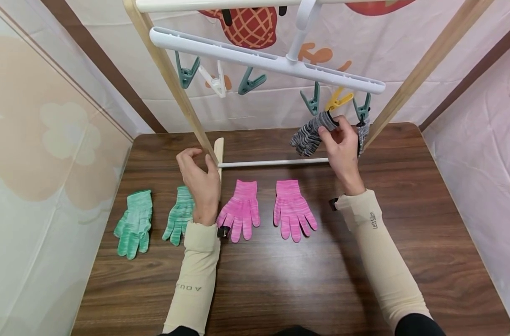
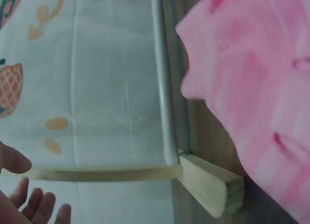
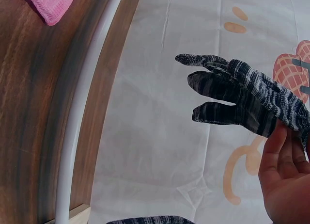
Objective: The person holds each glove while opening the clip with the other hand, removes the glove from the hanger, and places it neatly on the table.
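My right hand [image 1: 343,144] pinches a black-and-grey knitted glove [image 1: 308,134] near its cuff, just under a yellow clip [image 1: 338,99] on the white hanger [image 1: 238,55]. Whether that clip bites the cuff, I cannot tell. In the right wrist view the glove [image 3: 237,90] points its fingers away from my right hand [image 3: 286,175]. A second black-and-grey glove [image 1: 363,133] hangs from the green clip [image 1: 362,108] at the hanger's right end, partly behind my hand. My left hand [image 1: 199,182], fingers loosely bent and holding nothing, is beside the rack's left wooden post [image 1: 175,84].
Two pink gloves [image 1: 243,210] lie flat on the brown table [image 1: 280,289]. Two green gloves [image 1: 134,224] lie at the left, one partly behind my left arm. More clips [image 1: 251,83] dangle from the hanger. A white lower bar [image 1: 276,163] crosses between the rack's posts.
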Tool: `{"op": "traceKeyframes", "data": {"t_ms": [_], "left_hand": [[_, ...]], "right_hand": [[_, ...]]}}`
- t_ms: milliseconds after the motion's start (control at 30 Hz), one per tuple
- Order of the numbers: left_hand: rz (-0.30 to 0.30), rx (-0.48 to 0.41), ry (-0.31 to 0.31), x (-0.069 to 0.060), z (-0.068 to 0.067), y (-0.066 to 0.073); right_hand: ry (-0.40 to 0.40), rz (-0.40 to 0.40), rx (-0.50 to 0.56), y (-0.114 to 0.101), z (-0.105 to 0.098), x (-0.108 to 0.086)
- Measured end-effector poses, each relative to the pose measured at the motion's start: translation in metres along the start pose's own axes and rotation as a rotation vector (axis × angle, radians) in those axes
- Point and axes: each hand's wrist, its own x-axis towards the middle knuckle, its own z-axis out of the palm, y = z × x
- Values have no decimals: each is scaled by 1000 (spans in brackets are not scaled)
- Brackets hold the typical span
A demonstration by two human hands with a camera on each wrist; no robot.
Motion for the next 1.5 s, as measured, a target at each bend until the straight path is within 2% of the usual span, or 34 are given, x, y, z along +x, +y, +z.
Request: {"op": "traceKeyframes", "data": {"t_ms": [67,167,333,467,633,767,1067,1333,1500], "left_hand": [[31,-31,3,-3,1,7],[86,-86,-35,-9,6,20],[191,-161,-147,-18,22,46],[246,-183,-239,-21,37,67],[270,-175,-348,-20,52,89],[285,-180,-401,-16,61,105],[293,-164,-466,-7,74,131],[284,-156,-522,3,85,148],[295,-168,-536,6,93,156]], "right_hand": [[2,2,-10,0,0,0],[6,7,-26,0,-1,-1],[1,5,-36,1,-2,-2],[-5,-5,-28,2,-1,-2],[-2,-20,-24,3,-1,-4],[4,-26,-35,3,-1,-5],[18,-22,-24,28,-2,-3],[10,-48,-31,31,-4,-5],[-1,-44,-22,33,-4,-6]]}}
